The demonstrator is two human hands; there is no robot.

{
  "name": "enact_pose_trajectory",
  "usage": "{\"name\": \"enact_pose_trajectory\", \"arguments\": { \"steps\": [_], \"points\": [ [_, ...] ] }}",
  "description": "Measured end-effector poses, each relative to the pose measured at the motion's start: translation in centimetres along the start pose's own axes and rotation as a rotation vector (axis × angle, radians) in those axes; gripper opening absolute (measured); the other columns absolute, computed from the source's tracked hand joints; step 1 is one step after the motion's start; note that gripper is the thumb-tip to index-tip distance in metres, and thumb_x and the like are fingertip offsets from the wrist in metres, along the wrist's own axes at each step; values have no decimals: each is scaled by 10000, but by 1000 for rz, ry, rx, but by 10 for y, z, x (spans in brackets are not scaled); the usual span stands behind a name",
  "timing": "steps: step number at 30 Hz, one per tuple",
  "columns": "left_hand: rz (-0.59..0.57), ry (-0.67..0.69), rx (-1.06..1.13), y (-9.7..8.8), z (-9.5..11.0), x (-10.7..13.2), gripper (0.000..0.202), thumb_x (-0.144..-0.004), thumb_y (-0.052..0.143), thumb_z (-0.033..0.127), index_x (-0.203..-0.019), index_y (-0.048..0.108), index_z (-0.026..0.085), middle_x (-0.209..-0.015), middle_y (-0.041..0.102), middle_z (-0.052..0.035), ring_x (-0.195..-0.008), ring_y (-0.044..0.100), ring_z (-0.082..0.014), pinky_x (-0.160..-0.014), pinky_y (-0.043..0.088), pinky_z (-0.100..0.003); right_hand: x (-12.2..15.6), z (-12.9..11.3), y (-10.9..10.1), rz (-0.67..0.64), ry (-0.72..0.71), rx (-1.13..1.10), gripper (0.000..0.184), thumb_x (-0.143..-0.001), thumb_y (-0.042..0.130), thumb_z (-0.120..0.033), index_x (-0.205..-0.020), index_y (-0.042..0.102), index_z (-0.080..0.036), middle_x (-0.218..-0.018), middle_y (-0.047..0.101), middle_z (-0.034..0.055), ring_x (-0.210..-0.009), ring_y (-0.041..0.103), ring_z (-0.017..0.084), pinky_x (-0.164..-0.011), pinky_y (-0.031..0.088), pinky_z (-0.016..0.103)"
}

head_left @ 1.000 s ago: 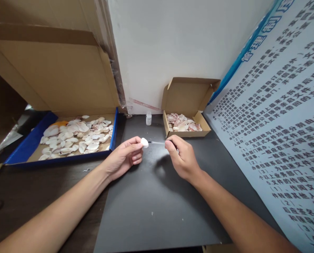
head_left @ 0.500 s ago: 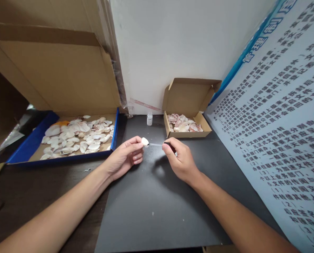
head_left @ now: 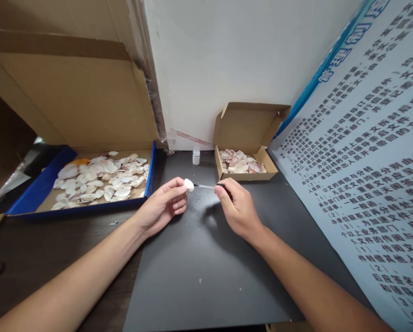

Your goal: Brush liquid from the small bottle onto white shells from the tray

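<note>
White, a small seashell (head_left: 188,185) is pinched by the left hand (head_left: 166,203) over the black mat (head_left: 192,281), towards its far-left corner, while a thin brush (head_left: 206,186) is gripped by the right hand (head_left: 239,205), brushing seemingly being in hand and light, steady contact called for next.

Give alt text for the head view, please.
A left hand holds a white shell; the right hand holds a thin brush, its tip at or near it. Farther back are a small bottle and two open boxes of shells.

Single head-worn camera, above the near side of the bench (head_left: 178,281); faces forward and down, close, spanning its near and far edges.
</note>
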State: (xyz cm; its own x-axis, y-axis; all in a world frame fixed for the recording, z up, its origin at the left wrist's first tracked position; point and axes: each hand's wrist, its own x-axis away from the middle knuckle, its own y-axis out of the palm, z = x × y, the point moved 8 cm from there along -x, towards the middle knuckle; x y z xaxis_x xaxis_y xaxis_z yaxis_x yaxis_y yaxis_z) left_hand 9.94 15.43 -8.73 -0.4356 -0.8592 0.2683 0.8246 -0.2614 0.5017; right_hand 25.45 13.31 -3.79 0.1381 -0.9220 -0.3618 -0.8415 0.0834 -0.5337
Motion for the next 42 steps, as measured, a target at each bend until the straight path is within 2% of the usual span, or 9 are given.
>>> {"name": "enact_pose_trajectory", "arguments": {
  "steps": [4, 9, 12, 17, 27, 37, 42],
  "points": [
    [-17, -17, -9, 2, -2, 0, 208, -799, 664, 255, -791, 471, 180, -600, 305, 73, -488, 287, -18, -455, 248, -156, 1, -4, 4, -56, -35, -63, 253, -995, 427, -342, -816, 522, -191, -759, 505, -1, -695, 475, 130, -653, 351, 254],
    [-19, -22, -5, 1, -3, 0, 198, -802, 661, 255, -803, 477, 180, -618, 313, 71, -488, 287, -14, -457, 247, -157, 0, -2, -2, 15, -9, -12, 264, -982, 458, -355, -778, 497, -193, -725, 461, -8, -663, 439, 132, -627, 328, 263],
    [-16, -21, 3, 1, -3, 0, 207, -803, 662, 256, -792, 469, 183, -600, 287, 75, -485, 286, -18, -456, 246, -157, 0, -6, 1, -10, -51, -71, 266, -993, 425, -342, -784, 498, -195, -729, 467, -7, -672, 447, 132, -634, 337, 259],
    [-18, -21, 8, 1, -3, 0, 202, -794, 673, 252, -801, 484, 184, -615, 334, 71, -485, 293, -15, -455, 251, -157, 0, 2, 2, 1, 23, 21, 246, -959, 503, -369, -789, 498, -192, -726, 456, -15, -646, 427, 126, -619, 322, 263],
    [-7, 12, -25, 3, -1, 0, 234, -791, 682, 274, -783, 463, 191, -593, 313, 77, -484, 285, -21, -456, 249, -152, 1, -8, 2, -20, -54, -97, 261, -1002, 410, -336, -801, 499, -193, -740, 483, -1, -684, 463, 135, -641, 346, 253],
    [-12, -5, -15, 3, -2, 1, 217, -784, 691, 280, -786, 497, 183, -593, 329, 73, -486, 286, -18, -458, 250, -153, 0, 2, 2, -10, 25, 59, 273, -986, 436, -375, -793, 507, -197, -772, 529, 14, -698, 489, 147, -646, 351, 274],
    [3, 10, -26, 2, -1, 1, 217, -788, 688, 279, -794, 491, 189, -599, 327, 73, -487, 281, -19, -458, 246, -152, 1, -4, 3, -27, -31, -34, 290, -1012, 372, -341, -795, 496, -194, -750, 504, 5, -707, 494, 140, -659, 364, 262]
  ]
}}
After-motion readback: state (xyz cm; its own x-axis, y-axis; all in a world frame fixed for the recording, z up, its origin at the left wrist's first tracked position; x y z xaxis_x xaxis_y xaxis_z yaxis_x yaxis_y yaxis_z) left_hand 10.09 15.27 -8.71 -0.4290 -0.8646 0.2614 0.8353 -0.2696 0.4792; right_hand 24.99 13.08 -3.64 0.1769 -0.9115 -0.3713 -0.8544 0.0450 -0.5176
